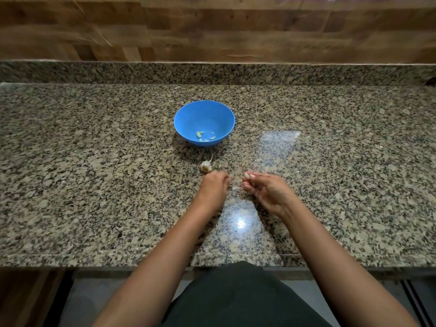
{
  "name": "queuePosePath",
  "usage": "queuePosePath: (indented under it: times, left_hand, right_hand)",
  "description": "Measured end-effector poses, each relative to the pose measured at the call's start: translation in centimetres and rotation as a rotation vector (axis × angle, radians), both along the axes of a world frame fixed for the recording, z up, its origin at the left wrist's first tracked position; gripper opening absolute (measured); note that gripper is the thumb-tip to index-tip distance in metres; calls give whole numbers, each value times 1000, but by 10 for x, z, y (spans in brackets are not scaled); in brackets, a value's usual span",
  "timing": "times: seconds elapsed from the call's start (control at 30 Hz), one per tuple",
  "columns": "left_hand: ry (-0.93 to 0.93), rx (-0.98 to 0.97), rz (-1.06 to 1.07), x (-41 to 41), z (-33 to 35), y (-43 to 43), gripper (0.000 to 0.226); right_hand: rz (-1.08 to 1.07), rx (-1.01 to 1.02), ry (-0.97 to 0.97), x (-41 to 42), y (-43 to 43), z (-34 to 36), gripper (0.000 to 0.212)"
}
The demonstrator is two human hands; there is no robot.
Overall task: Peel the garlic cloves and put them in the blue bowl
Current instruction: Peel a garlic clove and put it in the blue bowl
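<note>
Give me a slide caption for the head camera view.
Right hand pinches a garlic clove in front of the blue bowl of peeled cloves.

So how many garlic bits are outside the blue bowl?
2. One garlic clump lies on the counter near the blue bowl; one clove is pinched by the right hand. The curled left hand may hide another.

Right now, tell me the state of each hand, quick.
Left hand: fingers curled under, back of the hand up; cannot tell if it holds anything.
Right hand: pinches a garlic clove at its fingertips.
</note>
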State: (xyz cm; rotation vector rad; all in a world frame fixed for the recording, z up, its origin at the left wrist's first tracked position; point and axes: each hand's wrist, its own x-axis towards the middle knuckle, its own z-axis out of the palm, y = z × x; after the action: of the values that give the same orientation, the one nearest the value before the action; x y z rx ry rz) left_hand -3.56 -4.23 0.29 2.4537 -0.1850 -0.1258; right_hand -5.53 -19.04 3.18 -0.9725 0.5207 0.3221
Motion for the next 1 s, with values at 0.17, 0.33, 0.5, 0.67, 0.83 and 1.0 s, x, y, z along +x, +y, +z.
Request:
queuePosePath:
  times: [0.17, 0.33, 0.5, 0.67, 0.83, 1.0]
  left_hand:
    - [-27, 14, 7, 3, 7, -4, 10]
    - [10, -66, -11, 0, 13, -3, 21]
    - [21, -91, -11, -2, 16, -5, 17]
    - [143, -329, 49, 0, 14, -8, 14]
    - [307, -765, 125, 4, 13, -6, 7]
    - [376, -970, 269, 3, 14, -8, 4]
  right_hand:
    - [8, -40, 21, 1, -2, -2, 17]
    - [-24, -92, 10, 4, -1, -1, 27]
    - [-59, -83, 0, 4, 2, -1, 25]
    - [-59, -75, -4, 5, 3, 1, 25]
    - [-72, -26, -34, 4, 7, 5, 22]
    - [-2, 67, -8, 2, 2, 11, 17]
